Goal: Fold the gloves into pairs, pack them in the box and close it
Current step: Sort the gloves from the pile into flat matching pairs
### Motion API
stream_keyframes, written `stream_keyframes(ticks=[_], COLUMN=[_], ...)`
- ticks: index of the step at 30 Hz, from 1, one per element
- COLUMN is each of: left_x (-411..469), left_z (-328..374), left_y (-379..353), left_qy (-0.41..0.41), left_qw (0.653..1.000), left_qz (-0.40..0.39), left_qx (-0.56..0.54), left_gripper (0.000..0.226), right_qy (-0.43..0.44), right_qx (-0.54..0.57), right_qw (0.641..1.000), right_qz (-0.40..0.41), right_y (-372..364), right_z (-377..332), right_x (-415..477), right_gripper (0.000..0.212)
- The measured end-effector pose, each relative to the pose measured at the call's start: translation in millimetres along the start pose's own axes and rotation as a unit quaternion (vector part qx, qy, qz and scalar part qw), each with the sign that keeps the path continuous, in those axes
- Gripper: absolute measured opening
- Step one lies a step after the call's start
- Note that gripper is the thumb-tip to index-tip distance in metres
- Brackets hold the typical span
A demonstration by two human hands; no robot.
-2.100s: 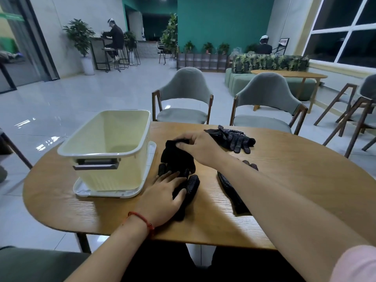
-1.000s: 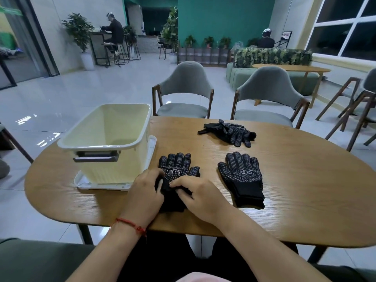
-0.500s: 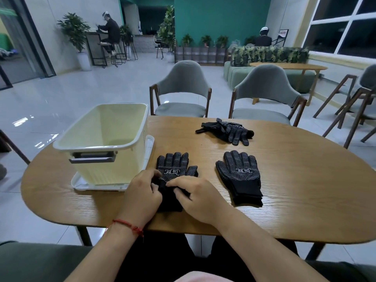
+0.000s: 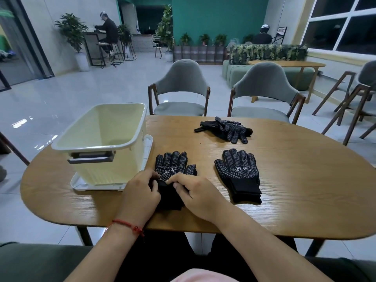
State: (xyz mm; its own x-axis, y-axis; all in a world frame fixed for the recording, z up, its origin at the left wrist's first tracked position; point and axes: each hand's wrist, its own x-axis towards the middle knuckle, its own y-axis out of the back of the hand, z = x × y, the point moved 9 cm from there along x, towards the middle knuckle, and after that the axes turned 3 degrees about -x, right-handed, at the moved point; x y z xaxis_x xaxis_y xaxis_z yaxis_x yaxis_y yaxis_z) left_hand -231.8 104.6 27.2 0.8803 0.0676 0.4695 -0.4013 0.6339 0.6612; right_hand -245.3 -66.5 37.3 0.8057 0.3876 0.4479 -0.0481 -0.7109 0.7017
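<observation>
A black dotted glove pair (image 4: 172, 164) lies flat in front of me, fingers pointing away. My left hand (image 4: 140, 197) and my right hand (image 4: 196, 195) both pinch its cuff end, which they partly hide. A second stacked glove pair (image 4: 239, 175) lies flat to the right, untouched. Loose black gloves (image 4: 225, 129) lie in a heap farther back. The pale yellow box (image 4: 126, 139) stands open at the left, on top of its white lid (image 4: 149, 144).
The oval wooden table (image 4: 305, 180) ends close to my body. Two grey chairs (image 4: 181, 92) stand at its far side, more chairs at the right. People sit far off in the room.
Earlier my right hand reached far over the gloves by the box. Since then the near pair has been laid flat and both hands have come back to its cuff, staying there with little movement.
</observation>
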Motion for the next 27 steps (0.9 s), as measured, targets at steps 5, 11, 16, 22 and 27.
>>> stream_keyframes(ticks=[5, 11, 16, 22, 27], left_x=[-0.1, 1.4, -6.3, -10.6, -2.0], left_z=[-2.2, -4.9, 15.4, 23.5, 14.5], left_y=[-2.0, 0.9, 6.6, -11.6, -15.6], left_qy=[0.005, 0.04, -0.022, -0.071, -0.005], left_qw=[1.0, 0.997, 0.999, 0.991, 0.992], left_qz=[-0.008, -0.003, 0.013, -0.105, -0.123], left_qx=[0.003, -0.06, -0.036, 0.03, -0.027], left_gripper=[0.028, 0.046, 0.021, 0.027, 0.037], right_qy=[0.008, -0.044, -0.132, -0.129, -0.132], right_qx=[0.003, 0.058, -0.006, -0.075, -0.061], right_qw=[1.0, 0.996, 0.988, 0.987, 0.987], right_qz=[-0.013, 0.044, 0.082, 0.059, 0.076], right_y=[1.4, 18.3, 18.4, 7.2, 14.9], right_z=[-5.2, 8.4, 34.2, 38.0, 34.7], right_x=[-1.8, -2.8, 0.9, 3.7, 3.4], right_gripper=[0.022, 0.042, 0.03, 0.012, 0.012])
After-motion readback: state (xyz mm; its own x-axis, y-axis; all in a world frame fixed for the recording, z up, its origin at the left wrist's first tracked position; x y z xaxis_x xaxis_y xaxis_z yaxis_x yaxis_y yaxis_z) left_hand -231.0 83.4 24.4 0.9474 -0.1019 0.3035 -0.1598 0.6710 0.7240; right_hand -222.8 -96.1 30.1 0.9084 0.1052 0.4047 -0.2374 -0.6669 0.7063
